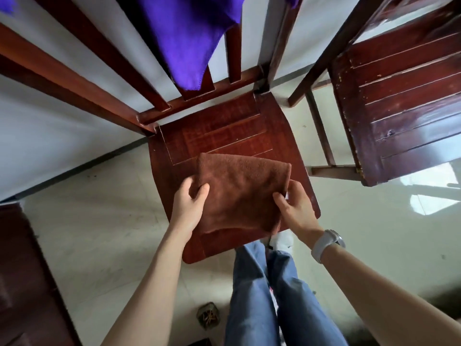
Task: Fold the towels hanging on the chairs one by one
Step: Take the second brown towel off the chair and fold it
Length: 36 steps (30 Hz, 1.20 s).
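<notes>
Pinching opposite side edges, the left hand (190, 203) and right hand (295, 207) are each closed on the brown towel (243, 193), which is spread between them and rests folded on the chair seat (224, 131). Soft, light, limp cloth is judged; edges and corners are best gripped. A purple towel (184, 33) is draped on the chair back beyond.

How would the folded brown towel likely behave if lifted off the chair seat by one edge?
Probably floppy: the brown towel sags over the chair seat's front edge, and the left hand and right hand pinch opposite sides. It looks light and plush, so unlikely to slip, though a one-edge lift may undo the fold.
</notes>
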### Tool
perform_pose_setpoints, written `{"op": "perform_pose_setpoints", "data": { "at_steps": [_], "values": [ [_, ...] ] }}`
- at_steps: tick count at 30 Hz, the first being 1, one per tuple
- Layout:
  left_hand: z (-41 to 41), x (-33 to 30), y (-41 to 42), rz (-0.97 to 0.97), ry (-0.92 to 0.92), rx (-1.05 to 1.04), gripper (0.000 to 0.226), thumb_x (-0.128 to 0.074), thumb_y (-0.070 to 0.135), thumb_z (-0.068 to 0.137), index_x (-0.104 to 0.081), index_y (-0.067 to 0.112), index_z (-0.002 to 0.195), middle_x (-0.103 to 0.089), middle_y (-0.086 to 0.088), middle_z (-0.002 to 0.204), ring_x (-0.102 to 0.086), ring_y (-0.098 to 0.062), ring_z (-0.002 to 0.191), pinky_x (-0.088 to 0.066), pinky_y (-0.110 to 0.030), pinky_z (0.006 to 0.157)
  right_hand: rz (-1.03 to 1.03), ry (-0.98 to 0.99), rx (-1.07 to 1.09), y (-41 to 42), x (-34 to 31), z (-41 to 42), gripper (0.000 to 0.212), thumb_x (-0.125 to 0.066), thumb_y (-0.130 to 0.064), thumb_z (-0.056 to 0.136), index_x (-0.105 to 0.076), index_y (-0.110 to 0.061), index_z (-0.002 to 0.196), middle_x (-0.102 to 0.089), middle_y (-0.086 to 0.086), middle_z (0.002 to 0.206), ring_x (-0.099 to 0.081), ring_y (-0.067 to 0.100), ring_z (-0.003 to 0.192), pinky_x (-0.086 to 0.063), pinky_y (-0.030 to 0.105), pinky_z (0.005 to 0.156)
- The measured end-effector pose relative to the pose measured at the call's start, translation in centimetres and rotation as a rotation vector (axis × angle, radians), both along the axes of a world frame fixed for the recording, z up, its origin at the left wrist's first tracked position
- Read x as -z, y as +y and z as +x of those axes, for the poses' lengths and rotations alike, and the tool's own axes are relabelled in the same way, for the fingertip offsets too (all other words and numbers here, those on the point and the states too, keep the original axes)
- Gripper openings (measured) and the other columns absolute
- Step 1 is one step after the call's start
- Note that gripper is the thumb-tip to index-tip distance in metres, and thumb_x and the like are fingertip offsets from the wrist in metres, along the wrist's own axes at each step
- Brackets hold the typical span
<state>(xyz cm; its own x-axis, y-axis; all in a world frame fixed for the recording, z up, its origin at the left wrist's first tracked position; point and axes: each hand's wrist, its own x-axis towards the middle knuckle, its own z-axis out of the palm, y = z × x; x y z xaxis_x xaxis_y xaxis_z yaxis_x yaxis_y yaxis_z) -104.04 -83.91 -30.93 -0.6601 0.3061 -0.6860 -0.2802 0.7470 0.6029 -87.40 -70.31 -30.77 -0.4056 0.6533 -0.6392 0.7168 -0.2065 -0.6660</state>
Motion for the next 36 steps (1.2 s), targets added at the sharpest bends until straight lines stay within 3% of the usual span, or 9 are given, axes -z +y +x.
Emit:
{"op": "perform_pose_setpoints", "data": {
  "at_steps": [2,5,10,16,20,25,29,33,36],
  "values": [
    [1.2,-2.2,1.8,0.024,0.065,0.081,0.037,-0.053,0.03,0.09,-0.051,0.014,0.123,-0.06,-0.005,0.121,-0.058,-0.018,0.109,-0.048,-0.037,0.095,0.028,0.041,0.046,1.6,-2.0,1.5,0.035,-0.049,-0.033,0.077,-0.051,-0.014,0.105,-0.056,0.003,0.101,-0.053,0.017,0.093,-0.04,0.028,0.081],
    [4.0,-5.5,5.6,0.078,0.118,0.17,0.031,-0.052,0.025,0.091,-0.053,0.013,0.119,-0.061,-0.005,0.117,-0.058,-0.019,0.106,-0.048,-0.035,0.094,0.104,0.082,0.124,4.2,-4.9,4.7,0.012,-0.054,-0.02,0.089,-0.049,-0.019,0.1,-0.059,0.002,0.09,-0.057,0.021,0.085,-0.046,0.034,0.076],
    [10.5,-10.7,13.6,0.107,0.19,0.327,0.033,-0.054,0.024,0.09,-0.055,0.007,0.118,-0.061,-0.007,0.117,-0.056,-0.022,0.109,-0.044,-0.035,0.097,0.248,0.113,0.255,9.6,-9.7,12.3,0.01,-0.052,-0.02,0.092,-0.048,-0.025,0.1,-0.06,0.001,0.087,-0.06,0.024,0.08,-0.049,0.037,0.074],
    [23.0,-16.9,24.8,0.208,0.205,0.456,0.028,-0.055,0.023,0.089,-0.057,0.011,0.114,-0.063,-0.006,0.11,-0.058,-0.02,0.099,-0.047,-0.035,0.091,0.264,0.15,0.458,17.3,-15.7,25.9,0.018,-0.047,-0.021,0.094,-0.051,-0.015,0.111,-0.058,-0.002,0.093,-0.054,0.009,0.078,-0.04,0.016,0.065],
    [32.8,-19.8,32.1,0.253,0.166,0.539,0.038,-0.054,0.028,0.09,-0.053,0.01,0.123,-0.06,-0.004,0.118,-0.055,-0.019,0.108,-0.045,-0.036,0.098,0.221,0.196,0.624,22.8,-19.2,36.6,0.013,-0.043,-0.017,0.095,-0.05,-0.018,0.106,-0.054,-0.013,0.089,-0.051,-0.003,0.079,-0.039,0.001,0.06],
    [43.1,-23.4,41.8,0.379,0.197,0.717,0.031,-0.058,0.017,0.088,-0.058,0.005,0.116,-0.057,0.003,0.104,-0.054,-0.016,0.102,-0.039,-0.024,0.088,0.089,0.343,0.867,28.5,-22.3,48.2,0.016,-0.046,-0.017,0.094,-0.056,-0.02,0.107,-0.064,0.001,0.103,-0.06,0.013,0.088,-0.045,0.026,0.074],
    [48.9,-24.7,49.7,0.442,0.146,0.825,0.026,-0.06,0.015,0.086,-0.061,0.004,0.111,-0.065,-0.008,0.103,-0.059,-0.021,0.093,-0.044,-0.027,0.082,0.091,0.418,0.943,33.1,-24.3,54.1,0.018,-0.046,-0.014,0.095,-0.057,-0.014,0.109,-0.065,0.0,0.096,-0.062,0.011,0.082,-0.049,0.025,0.068],
    [53.7,-25.9,57.8,0.478,0.019,0.876,0.025,-0.06,0.013,0.086,-0.06,0.007,0.11,-0.062,-0.005,0.094,-0.058,-0.019,0.086,-0.048,-0.032,0.082,0.14,0.443,1.044,39.0,-25.7,58.7,0.017,-0.046,-0.011,0.095,-0.053,-0.012,0.11,-0.062,-0.002,0.087,-0.059,0.007,0.072,-0.048,0.02,0.057],
    [57.3,-26.4,64.0,0.49,-0.13,0.903,0.021,-0.06,0.009,0.086,-0.06,0.011,0.107,-0.063,0.0,0.087,-0.058,-0.013,0.078,-0.049,-0.025,0.07,0.175,0.438,1.131,44.1,-26.6,62.5,0.014,-0.047,-0.008,0.093,-0.053,-0.016,0.102,-0.06,-0.001,0.081,-0.058,0.007,0.067,-0.045,0.015,0.047]
  ]
}}
